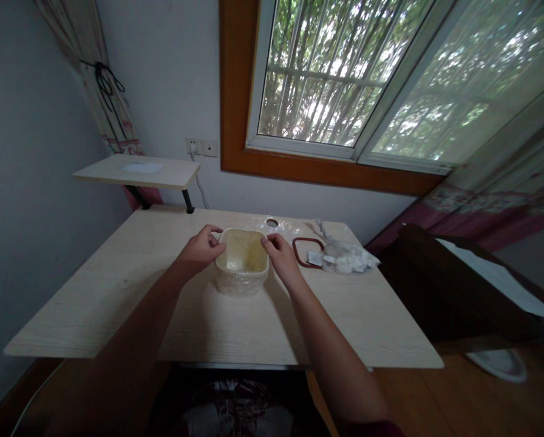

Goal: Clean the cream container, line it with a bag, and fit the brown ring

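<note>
Left hand and right hand pinch one plastic tub by its rim; one red gasket and one crumpled bag lie right on the pale desk.

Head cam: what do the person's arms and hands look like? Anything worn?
The left hand and right hand are bare: no gloves, and no watch or bracelet shows. The forearms are bare too. A dark maroon sleeve edge shows at the bottom of the frame by the right arm.
</note>
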Action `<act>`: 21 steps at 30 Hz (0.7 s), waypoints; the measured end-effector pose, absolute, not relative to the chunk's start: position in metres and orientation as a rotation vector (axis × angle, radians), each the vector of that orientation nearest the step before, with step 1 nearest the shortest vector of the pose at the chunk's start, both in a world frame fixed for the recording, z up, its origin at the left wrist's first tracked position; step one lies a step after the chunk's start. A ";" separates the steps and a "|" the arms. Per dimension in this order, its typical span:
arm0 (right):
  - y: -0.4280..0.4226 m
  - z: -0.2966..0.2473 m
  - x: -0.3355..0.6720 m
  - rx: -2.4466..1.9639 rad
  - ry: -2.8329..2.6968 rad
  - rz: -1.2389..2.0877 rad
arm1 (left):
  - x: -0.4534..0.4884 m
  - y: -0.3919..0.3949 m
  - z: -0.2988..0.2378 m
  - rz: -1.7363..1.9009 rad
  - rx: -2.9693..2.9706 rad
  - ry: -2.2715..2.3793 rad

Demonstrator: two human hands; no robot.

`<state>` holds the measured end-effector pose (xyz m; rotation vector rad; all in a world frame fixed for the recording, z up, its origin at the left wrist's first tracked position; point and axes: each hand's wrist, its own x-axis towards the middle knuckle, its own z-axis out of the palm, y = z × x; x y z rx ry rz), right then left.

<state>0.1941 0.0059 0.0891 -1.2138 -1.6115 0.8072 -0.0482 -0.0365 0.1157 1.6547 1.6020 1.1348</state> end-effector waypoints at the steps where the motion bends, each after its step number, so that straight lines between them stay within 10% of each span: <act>1: 0.005 0.089 0.194 -1.206 -1.608 0.804 | -0.047 -0.037 0.117 1.146 1.677 1.594; 21: -0.024 0.112 0.190 -0.935 -1.538 0.427 | -0.010 -0.045 0.078 1.537 1.759 1.761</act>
